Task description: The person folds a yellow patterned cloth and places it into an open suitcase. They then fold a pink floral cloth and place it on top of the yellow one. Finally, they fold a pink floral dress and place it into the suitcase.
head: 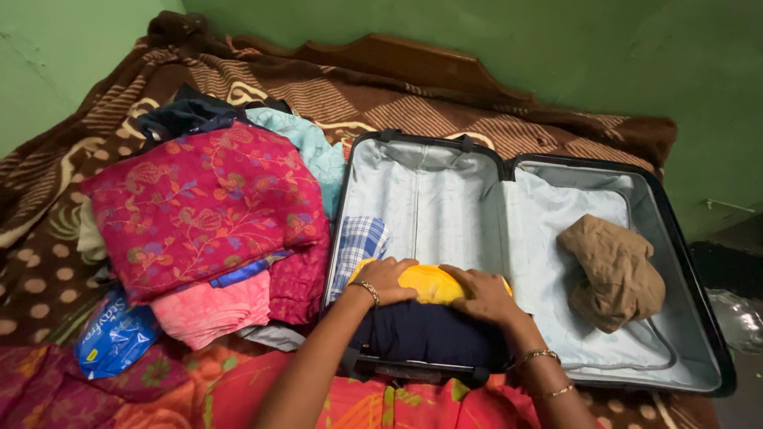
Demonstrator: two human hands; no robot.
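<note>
The bed (556, 131) under me is covered by a brown patterned blanket, with a carved wooden headboard (413, 59) against a green wall. An open suitcase (699, 318) lies flat on it, black-shelled with pale blue-grey lining, both halves facing up. To its left sits a pile of folded clothes (203, 206), topped by a magenta floral piece, with pink, teal and dark items beneath and behind. In the suitcase's right half lies a crumpled tan garment (612, 270), alone. In the left half, at the near edge, a folded navy garment (429, 334) lies under a yellow garment (429, 284); a blue checked cloth (359, 242) sits just beside them at the left wall. The yellow garment is a soft, rounded bundle, bright yellow with an orange tinge, smaller than the navy piece it rests on. My left hand (387, 280) lies palm-down on its left end, fingers spread and lightly curled, pressing rather than gripping. My right hand (483, 294) rests likewise on its right end, fingers extended flat, closed on nothing. Both wrists carry thin gold bangles. A blue plastic packet (115, 334) lies by the pile's near left corner.
</note>
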